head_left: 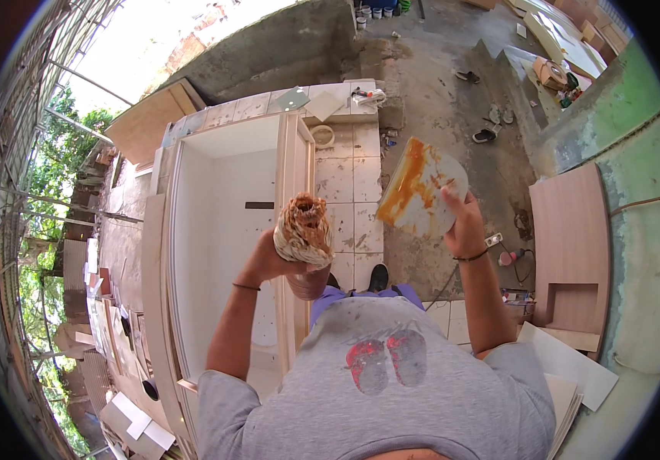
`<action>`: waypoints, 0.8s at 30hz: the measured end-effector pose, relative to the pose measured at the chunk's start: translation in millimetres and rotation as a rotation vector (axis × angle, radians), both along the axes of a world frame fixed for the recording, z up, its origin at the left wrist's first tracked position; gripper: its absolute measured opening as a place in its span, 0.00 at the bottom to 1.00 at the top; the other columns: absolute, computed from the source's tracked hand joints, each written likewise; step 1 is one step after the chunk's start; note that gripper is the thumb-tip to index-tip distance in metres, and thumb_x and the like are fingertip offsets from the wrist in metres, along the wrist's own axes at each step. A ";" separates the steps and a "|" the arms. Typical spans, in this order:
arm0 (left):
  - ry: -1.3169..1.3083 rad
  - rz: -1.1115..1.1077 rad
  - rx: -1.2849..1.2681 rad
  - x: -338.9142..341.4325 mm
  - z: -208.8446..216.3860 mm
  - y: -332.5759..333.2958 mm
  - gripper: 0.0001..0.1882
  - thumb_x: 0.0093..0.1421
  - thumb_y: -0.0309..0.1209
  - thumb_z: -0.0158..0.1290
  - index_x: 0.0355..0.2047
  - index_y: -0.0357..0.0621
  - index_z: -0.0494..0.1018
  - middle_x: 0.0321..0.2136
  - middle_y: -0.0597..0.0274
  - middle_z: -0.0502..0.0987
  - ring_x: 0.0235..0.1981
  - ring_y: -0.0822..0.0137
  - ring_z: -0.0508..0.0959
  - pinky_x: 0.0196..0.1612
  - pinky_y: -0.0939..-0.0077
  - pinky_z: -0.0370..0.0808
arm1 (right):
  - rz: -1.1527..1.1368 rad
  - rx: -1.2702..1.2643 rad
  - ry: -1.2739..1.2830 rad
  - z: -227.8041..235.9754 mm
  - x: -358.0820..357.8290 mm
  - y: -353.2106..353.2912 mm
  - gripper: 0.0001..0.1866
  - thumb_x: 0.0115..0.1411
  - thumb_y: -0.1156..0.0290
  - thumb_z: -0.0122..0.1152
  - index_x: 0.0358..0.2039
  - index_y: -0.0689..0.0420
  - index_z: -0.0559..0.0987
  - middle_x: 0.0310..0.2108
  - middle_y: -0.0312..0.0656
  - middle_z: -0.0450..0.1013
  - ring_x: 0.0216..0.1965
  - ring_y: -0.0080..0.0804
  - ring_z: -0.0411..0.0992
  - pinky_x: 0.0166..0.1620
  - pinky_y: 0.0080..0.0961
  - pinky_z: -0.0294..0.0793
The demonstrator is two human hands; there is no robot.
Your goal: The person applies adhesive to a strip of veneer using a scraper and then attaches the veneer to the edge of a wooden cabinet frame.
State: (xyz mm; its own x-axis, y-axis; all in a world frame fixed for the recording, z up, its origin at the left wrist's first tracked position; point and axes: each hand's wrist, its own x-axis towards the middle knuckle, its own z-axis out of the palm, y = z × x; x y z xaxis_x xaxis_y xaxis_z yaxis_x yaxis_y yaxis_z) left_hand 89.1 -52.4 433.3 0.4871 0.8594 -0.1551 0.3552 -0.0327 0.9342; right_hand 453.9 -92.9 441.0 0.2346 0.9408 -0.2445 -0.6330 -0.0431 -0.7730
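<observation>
My left hand [263, 261] is wrapped round a tube-like container [304, 230]. Its open mouth faces up and is thickly crusted with orange-brown and pale paste; how full it is I cannot tell. Off to the right, my right hand [465, 226] grips a flat, pale spreader [424, 188] by its rounded end, thumb on top. Orange paste is smeared over the spreader's face, thickest along its far left side. The two hands are well apart. Left of the container stands a large cabinet carcass [230, 180] with a white inside and wooden edges.
A tiled ledge [241, 111] runs behind the cabinet, with a tape roll [323, 137] near it. Wooden panels [567, 253] lean at the right wall. A socket with a cable [493, 240] lies near my right forearm. Shoes [485, 136] lie on the concrete floor farther off.
</observation>
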 end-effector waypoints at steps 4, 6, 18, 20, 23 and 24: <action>0.111 -0.127 -0.116 0.5 34.1 33.0 0.34 0.36 0.28 0.74 0.47 0.38 0.76 0.41 0.64 0.82 0.42 0.73 0.79 0.50 0.73 0.76 | 0.171 0.036 0.005 -16.9 -6.6 -14.3 0.18 0.62 0.72 0.61 0.52 0.64 0.73 0.46 0.42 0.76 0.46 0.29 0.76 0.49 0.27 0.76; 0.195 -0.255 -0.204 -0.3 47.2 48.3 0.34 0.36 0.28 0.74 0.46 0.37 0.76 0.40 0.63 0.82 0.41 0.73 0.79 0.49 0.74 0.77 | 0.234 -0.001 -0.014 -22.2 -15.5 -21.4 0.18 0.62 0.74 0.59 0.52 0.64 0.73 0.46 0.43 0.76 0.46 0.29 0.76 0.49 0.27 0.76; 0.866 -0.568 -0.670 16.5 89.4 84.9 0.30 0.38 0.36 0.73 0.43 0.38 0.78 0.36 0.59 0.83 0.37 0.66 0.82 0.45 0.72 0.77 | 0.545 -0.040 -0.181 -57.3 -48.8 -33.7 0.24 0.61 0.72 0.61 0.56 0.66 0.70 0.47 0.42 0.76 0.47 0.27 0.73 0.53 0.25 0.72; 0.834 -0.569 -0.752 18.9 90.4 86.9 0.31 0.39 0.35 0.73 0.45 0.38 0.78 0.37 0.59 0.83 0.38 0.66 0.81 0.46 0.72 0.77 | 0.543 -0.048 -0.145 -62.7 -49.8 -34.6 0.24 0.61 0.73 0.60 0.57 0.66 0.70 0.48 0.43 0.76 0.47 0.26 0.73 0.53 0.26 0.72; 0.877 -0.597 -0.748 14.9 84.6 90.2 0.31 0.40 0.35 0.73 0.46 0.38 0.77 0.39 0.58 0.82 0.39 0.66 0.81 0.47 0.72 0.77 | 0.575 -0.045 -0.110 -62.2 -51.1 -32.8 0.24 0.61 0.73 0.60 0.57 0.65 0.69 0.48 0.43 0.75 0.48 0.26 0.73 0.53 0.26 0.72; 0.883 -0.603 -0.756 18.3 86.1 91.1 0.31 0.40 0.35 0.73 0.46 0.38 0.77 0.39 0.58 0.82 0.39 0.66 0.81 0.47 0.72 0.77 | 0.604 -0.037 -0.110 -61.6 -51.8 -31.6 0.24 0.61 0.74 0.59 0.57 0.65 0.69 0.48 0.43 0.75 0.48 0.26 0.73 0.53 0.27 0.72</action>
